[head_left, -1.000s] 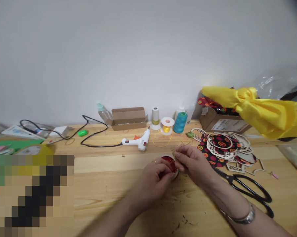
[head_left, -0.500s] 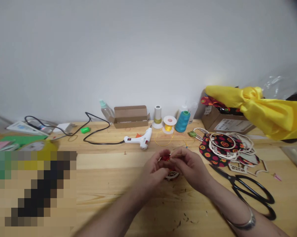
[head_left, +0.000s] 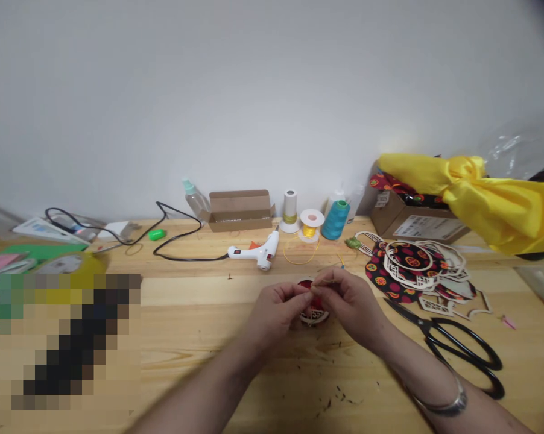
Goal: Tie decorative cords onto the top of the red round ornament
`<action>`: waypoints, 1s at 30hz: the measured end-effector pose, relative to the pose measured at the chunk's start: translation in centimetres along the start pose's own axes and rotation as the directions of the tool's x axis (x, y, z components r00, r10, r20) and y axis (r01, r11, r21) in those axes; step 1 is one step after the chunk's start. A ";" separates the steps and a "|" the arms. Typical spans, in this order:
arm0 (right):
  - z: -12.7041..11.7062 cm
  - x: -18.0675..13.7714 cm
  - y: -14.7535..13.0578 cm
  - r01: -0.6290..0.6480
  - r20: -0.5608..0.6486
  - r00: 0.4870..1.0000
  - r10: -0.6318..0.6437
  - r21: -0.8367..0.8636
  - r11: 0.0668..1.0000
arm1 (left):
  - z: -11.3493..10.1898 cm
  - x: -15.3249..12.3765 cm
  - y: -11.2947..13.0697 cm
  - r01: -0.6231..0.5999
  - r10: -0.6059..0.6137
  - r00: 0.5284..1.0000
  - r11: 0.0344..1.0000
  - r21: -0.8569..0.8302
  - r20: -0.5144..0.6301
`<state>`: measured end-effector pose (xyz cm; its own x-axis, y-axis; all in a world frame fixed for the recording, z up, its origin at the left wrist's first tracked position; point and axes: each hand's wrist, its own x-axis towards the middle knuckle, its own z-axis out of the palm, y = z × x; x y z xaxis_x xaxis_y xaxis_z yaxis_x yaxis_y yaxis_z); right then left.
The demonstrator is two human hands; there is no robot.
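Note:
A small round ornament (head_left: 314, 316), red with pale wooden fretwork along its near edge, lies on the table beneath my fingertips. My left hand (head_left: 276, 313) is closed in a pinch over its left side. From the right, my right hand (head_left: 353, 307) pinches too, its thumb and finger meeting the left fingertips above the red face. Whatever thin thing is between the fingertips is too small to make out. Just beyond my hands lie a white hot glue gun (head_left: 258, 252) and a spool of yellow cord (head_left: 311, 226).
Black-handled scissors (head_left: 462, 346) lie close by my right forearm. Behind them is a pile of wooden frames and patterned fabric (head_left: 417, 268). A teal thread cone (head_left: 336, 220), an open cardboard box (head_left: 240, 214) and a carton (head_left: 417, 220) with yellow cloth (head_left: 493, 205) line the wall.
My left fingers have come down and closed into a pinch against the right fingertips, uncovering more of the ornament. My right hand has stayed nearly in place.

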<state>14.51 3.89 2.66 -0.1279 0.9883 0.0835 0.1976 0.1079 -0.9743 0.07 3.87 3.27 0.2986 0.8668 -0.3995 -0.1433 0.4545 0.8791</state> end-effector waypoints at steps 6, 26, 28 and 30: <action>0.1 0.0 -0.1 -0.027 0.012 1.000 0.027 0.031 0.999 | -0.2 0.1 -0.2 0.028 -0.024 0.999 0.996 -0.087 0.046; 0.3 0.4 -1.2 -0.344 0.063 0.936 0.345 0.355 0.869 | -0.1 -0.1 -0.2 0.037 -0.033 0.999 0.996 -0.077 0.041; 0.2 0.4 -1.1 -0.342 0.080 0.939 0.335 0.326 0.881 | 0.0 -0.1 -0.1 0.028 -0.025 0.999 0.998 -0.063 0.046; 0.1 0.5 -0.9 -0.333 0.113 0.943 0.313 0.298 0.895 | 0.0 -0.1 0.0 0.014 -0.011 0.999 0.999 -0.053 0.048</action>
<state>14.19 4.28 3.59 -0.1683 0.9535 -0.2499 -0.0698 -0.2644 -0.9619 0.06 3.82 3.29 0.3452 0.8508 -0.3962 -0.1887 0.4765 0.8587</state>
